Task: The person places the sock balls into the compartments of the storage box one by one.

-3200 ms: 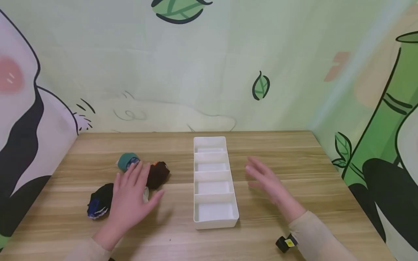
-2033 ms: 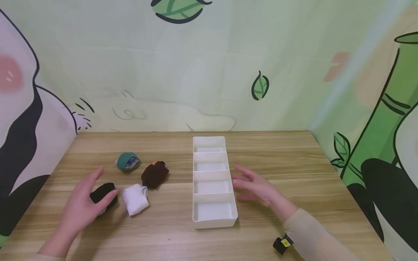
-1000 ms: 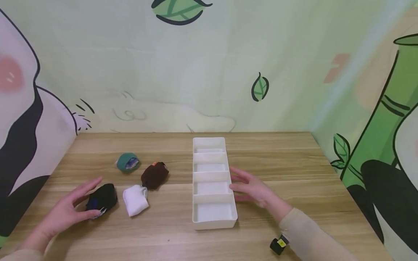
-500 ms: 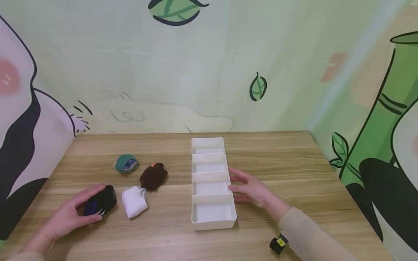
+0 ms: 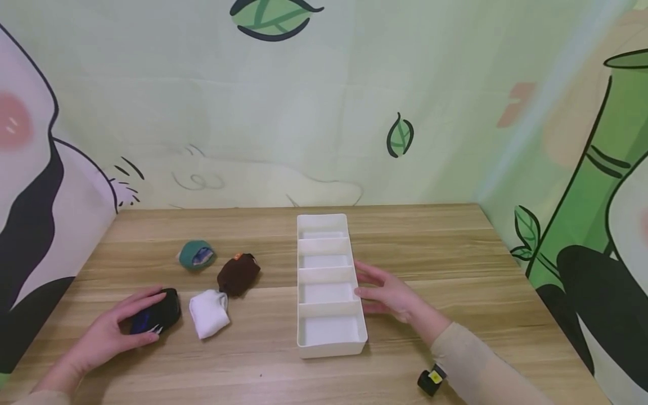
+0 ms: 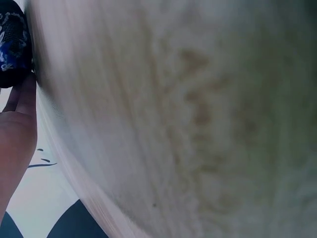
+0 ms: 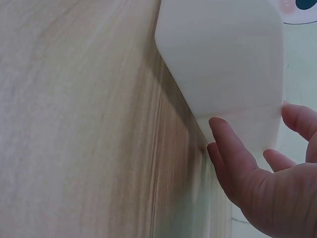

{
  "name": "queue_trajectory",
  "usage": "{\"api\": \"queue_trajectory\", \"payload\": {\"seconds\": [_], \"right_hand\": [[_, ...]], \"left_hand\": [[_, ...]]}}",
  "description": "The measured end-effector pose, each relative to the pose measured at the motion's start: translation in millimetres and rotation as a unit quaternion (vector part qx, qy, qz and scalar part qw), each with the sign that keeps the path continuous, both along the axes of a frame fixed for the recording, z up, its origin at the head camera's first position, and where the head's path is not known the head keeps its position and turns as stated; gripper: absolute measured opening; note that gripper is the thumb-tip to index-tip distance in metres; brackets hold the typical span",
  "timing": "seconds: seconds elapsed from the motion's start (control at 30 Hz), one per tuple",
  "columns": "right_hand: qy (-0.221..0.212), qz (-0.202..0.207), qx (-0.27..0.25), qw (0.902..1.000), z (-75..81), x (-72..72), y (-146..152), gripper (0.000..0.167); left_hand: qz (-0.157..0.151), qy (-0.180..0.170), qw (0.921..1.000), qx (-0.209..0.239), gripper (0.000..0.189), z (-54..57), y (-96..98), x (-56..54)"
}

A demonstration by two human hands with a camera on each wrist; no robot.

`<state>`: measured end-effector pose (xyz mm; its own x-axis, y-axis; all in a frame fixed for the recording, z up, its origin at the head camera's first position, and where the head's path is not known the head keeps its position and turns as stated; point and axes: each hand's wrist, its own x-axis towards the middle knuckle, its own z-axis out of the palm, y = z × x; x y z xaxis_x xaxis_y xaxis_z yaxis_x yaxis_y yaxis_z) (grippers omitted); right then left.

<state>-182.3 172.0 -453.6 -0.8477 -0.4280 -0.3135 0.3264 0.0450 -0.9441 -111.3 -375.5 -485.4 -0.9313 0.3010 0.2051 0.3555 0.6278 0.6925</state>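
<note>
Probably light and soft: black bundle (image 5: 161, 312), which the left hand (image 5: 103, 334) pinches; its sides suit gripping. Right hand (image 5: 395, 295), fingers loose, touches box (image 5: 334, 351).

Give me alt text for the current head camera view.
A person's left hand grips a black cloth bundle on a wooden table, near a white bundle, brown bundle and teal bundle. The right hand touches a white four-compartment tray.

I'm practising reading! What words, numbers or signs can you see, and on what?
None can be read.
Square yellow label on the small black boxy device: too small.
Orange patch on the lumpy dark-brown fabric bundle: too small.
Long white plastic tray: none show.
</note>
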Motion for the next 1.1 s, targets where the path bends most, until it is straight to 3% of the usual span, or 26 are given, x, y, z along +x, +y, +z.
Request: {"api": "queue_trajectory", "payload": {"seconds": [0.5,0.8,1.1], "right_hand": [[0.000,-0.001,0.003,1.0000,1.4,1.3,-2.1,0.075],[-0.003,-0.003,0.005,1.0000,0.6,0.7,-0.9,0.074],[-0.001,-0.001,0.009,1.0000,3.4,2.0,-1.5,0.073]], "left_hand": [[0.024,0.008,0.9991,-0.033,0.065,2.0,0.6,0.4],[0.057,-0.004,0.9967,-0.058,0.061,4.6,2.2,-2.9],[0.068,0.020,0.9968,-0.037,0.061,1.6,-1.7,-5.6]]}}
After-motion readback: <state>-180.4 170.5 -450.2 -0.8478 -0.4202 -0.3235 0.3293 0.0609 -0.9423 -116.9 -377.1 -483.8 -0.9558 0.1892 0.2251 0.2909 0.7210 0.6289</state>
